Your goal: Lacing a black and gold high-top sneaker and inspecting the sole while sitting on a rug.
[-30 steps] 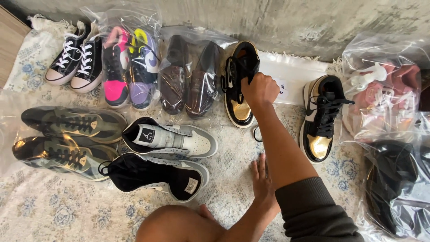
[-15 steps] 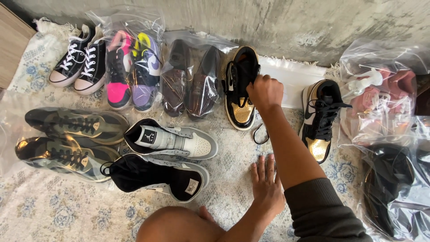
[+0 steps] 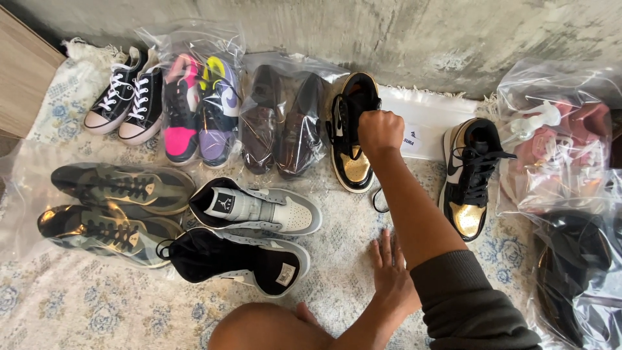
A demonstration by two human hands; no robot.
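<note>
My right hand (image 3: 379, 129) is closed on the collar of a black and gold high-top sneaker (image 3: 353, 165). That sneaker stands on the patterned rug (image 3: 84, 311) beside a clear bag with brown leather shoes (image 3: 282, 123). Its matching sneaker (image 3: 470, 175) lies to the right, laces loose. Between the two lies a flat white bag (image 3: 431, 116). My left hand (image 3: 392, 275) rests flat on the rug with its fingers spread, under my right forearm. It holds nothing.
Black canvas sneakers (image 3: 126, 97) and bagged pink and purple sneakers (image 3: 197, 110) line the concrete wall. In front lie bagged camouflage sneakers (image 3: 116, 207) and two grey and black high-tops (image 3: 259, 210). Bags of shoes (image 3: 557, 149) pile at the right. A wooden panel (image 3: 23, 78) stands at the left.
My right hand stays closed on the black and gold sneaker. My left hand has slid slightly toward me on the rug. The view has shifted a little.
</note>
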